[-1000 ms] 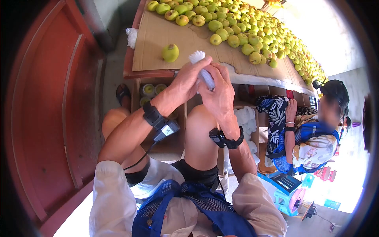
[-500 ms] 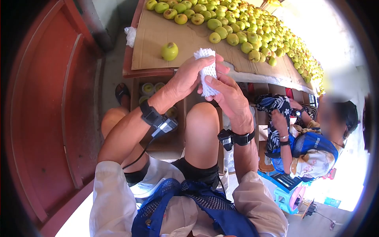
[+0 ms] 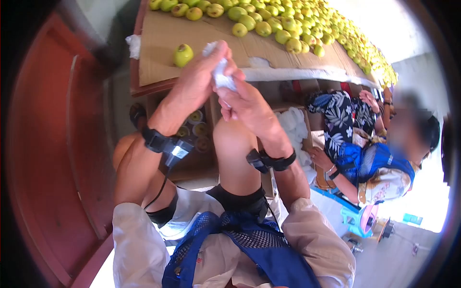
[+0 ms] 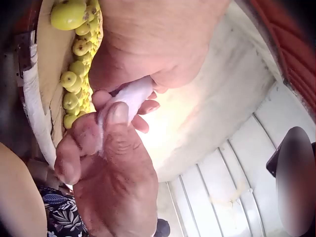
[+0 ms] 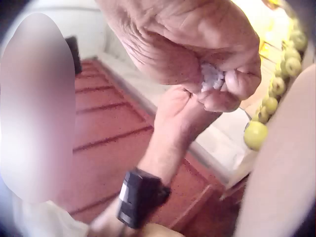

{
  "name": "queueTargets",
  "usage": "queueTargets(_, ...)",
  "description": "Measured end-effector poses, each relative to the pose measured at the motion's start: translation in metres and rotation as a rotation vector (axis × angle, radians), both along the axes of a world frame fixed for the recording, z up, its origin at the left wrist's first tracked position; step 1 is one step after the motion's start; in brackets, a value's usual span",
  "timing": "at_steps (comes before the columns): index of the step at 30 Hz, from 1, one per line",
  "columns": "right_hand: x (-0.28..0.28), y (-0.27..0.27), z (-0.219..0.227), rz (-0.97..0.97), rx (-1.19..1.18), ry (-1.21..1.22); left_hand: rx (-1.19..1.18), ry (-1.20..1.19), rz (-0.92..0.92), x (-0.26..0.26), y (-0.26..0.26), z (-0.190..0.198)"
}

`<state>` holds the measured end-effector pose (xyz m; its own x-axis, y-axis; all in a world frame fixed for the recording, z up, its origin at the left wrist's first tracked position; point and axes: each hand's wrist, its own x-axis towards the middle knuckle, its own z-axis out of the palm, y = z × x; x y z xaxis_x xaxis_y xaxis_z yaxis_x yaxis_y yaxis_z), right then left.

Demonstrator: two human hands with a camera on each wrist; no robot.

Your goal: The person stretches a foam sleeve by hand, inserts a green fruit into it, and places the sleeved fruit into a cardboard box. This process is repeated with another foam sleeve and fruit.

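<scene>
Both hands are closed on one white foam sleeve. The right hand has its fingers curled round the lower end, its thumb pressed on the foam, and the left hand grips the upper part, thumb and fingers close about it. So the sleeve sits between the two hands, up near the table edge, tilted.

I can't make out whether anything is inside it; the fingers cover much of it, and from the right wrist only a crinkled white end shows in the curled fingers. The other person's face is blurred.

Below the forearms there's an open carton, partly hidden, with round fruit in pale wrappings. Right of the knee, a box holds a heap of white foam pieces. On the cardboard-covered table, one green fruit stands apart from the big spread of green-yellow fruit.
</scene>
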<state>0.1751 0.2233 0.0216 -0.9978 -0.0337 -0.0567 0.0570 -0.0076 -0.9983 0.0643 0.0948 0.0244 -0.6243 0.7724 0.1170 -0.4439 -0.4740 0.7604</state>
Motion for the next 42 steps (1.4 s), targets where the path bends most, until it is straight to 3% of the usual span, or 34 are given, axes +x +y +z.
queueTargets(3, -0.001, -0.005, -0.01, -0.227, 0.604, 0.218, 0.018, 0.009, 0.006, -0.006, 0.01, -0.002)
queueTargets(7, 0.002, -0.007, -0.001, -0.224, 0.555, 0.259, 0.078, -0.069, -0.022, -0.005, 0.013, 0.009)
queueTargets(12, 0.001, -0.015, -0.015, -0.284, 0.133, 0.283, 0.084, -0.036, -0.106, -0.014, 0.018, 0.016)
queueTargets(15, 0.014, -0.003, 0.012, -0.169, 0.095, -0.046, 0.067, -0.009, -0.057, -0.013, 0.015, 0.025)
queueTargets(17, 0.027, 0.024, 0.015, -0.155, 0.013, -0.06, 0.048, 0.009, -0.062, -0.026, 0.006, 0.03)
queueTargets(19, 0.038, 0.057, 0.019, -0.258, 0.059, -0.153, 0.035, -0.038, 0.035, -0.023, 0.007, 0.031)
queueTargets(21, 0.057, 0.099, 0.01, -0.323, 0.108, -0.071, 0.015, -0.104, 0.068, -0.022, 0.005, 0.032)
queueTargets(22, 0.067, 0.118, 0.005, -0.379, 0.155, -0.092, -0.082, -0.023, 0.138, -0.014, 0.008, 0.037)
queueTargets(25, 0.099, 0.159, -0.01, -0.522, 0.277, -0.234, -0.071, -0.03, 0.135, -0.016, 0.008, 0.038)
queueTargets(28, 0.136, 0.203, -0.06, -0.495, 0.328, -0.43, -0.099, -0.002, 0.176, -0.016, 0.007, 0.041)
queueTargets(34, 0.21, 0.218, -0.129, -0.302, 0.471, -0.684, -0.123, 0.033, 0.168, -0.017, 0.0, 0.032)
queueTargets(39, 0.253, 0.211, -0.157, -0.216, 0.594, -0.844, -0.156, 0.056, 0.14, -0.014, -0.006, 0.023)
queueTargets(42, 0.268, 0.198, -0.147, -0.143, 0.778, -0.884, -0.181, 0.055, 0.143, -0.013, -0.006, 0.024)
